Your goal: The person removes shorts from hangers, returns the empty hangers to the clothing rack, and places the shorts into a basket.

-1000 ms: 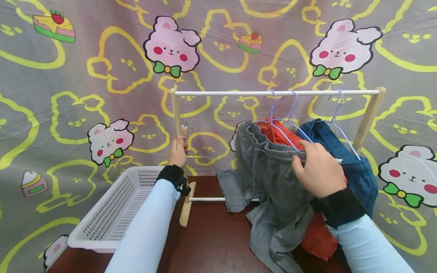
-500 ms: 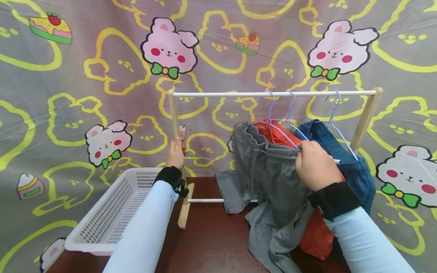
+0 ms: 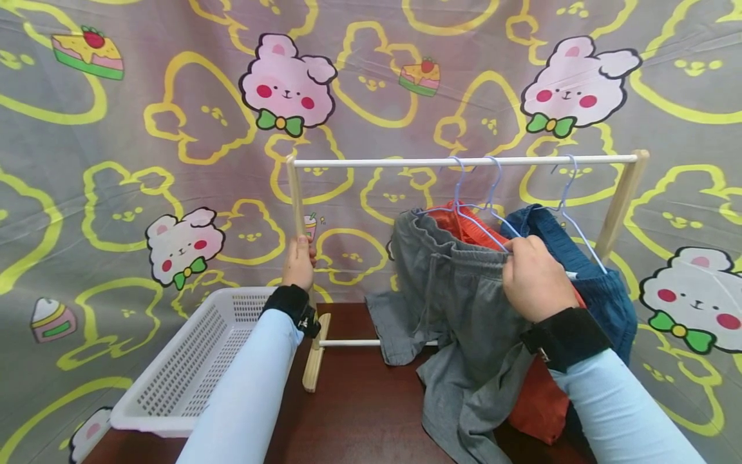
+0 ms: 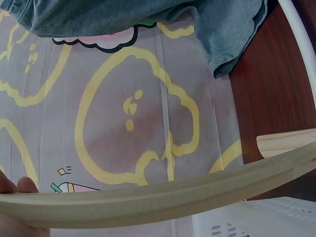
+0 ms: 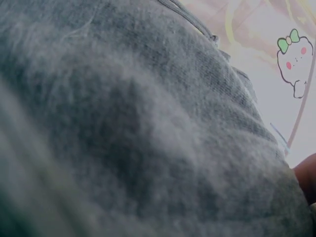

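At right, the right hand (image 3: pixel 538 278) pinches trousers (image 3: pixel 472 293), likely soft, best held by the waistband (image 3: pixel 464 255); left hand (image 3: pixel 298 263) grips rack (image 3: pixel 295 200).

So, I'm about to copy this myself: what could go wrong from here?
The right hand grips the gray waistband; a hard tug might unhook the leftmost hanger. The gray pants hang close to the red garment, so both could snag. If the left hand released the wooden post, the rack might shift.

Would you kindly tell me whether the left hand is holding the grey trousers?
No, the left hand grips the rack's wooden post, apart from the grey trousers.
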Action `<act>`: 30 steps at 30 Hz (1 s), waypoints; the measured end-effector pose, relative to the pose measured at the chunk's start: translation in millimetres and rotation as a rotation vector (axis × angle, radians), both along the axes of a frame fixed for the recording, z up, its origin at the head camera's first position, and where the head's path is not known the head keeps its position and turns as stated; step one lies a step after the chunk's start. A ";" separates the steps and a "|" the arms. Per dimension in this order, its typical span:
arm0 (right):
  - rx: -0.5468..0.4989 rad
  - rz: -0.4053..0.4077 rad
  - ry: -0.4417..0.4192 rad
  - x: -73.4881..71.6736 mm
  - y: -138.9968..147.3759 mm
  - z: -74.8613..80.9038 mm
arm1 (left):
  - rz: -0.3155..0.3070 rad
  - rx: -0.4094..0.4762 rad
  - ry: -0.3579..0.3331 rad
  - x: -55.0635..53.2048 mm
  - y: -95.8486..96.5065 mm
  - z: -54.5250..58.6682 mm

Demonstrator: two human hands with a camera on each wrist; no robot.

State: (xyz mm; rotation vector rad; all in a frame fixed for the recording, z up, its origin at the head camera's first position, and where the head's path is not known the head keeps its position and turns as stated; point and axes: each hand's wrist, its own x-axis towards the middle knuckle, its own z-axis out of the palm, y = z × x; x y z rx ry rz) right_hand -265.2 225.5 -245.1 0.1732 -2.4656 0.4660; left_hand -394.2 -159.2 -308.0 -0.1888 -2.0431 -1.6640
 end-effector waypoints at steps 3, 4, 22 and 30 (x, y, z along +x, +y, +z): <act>-0.011 0.010 0.029 -0.4 -0.3 -1.3 | -0.002 -0.010 -0.001 1.1 -2.3 -0.5; -0.015 0.015 0.041 -0.5 -0.2 -1.6 | -0.006 -0.010 -0.004 1.4 -3.2 -0.4; -0.051 -0.005 0.109 7.7 3.1 6.7 | -0.024 -0.021 -0.015 -0.4 -3.2 -2.5; -0.028 0.050 0.158 14.3 5.0 5.9 | -0.012 -0.038 -0.027 0.9 -3.1 -0.7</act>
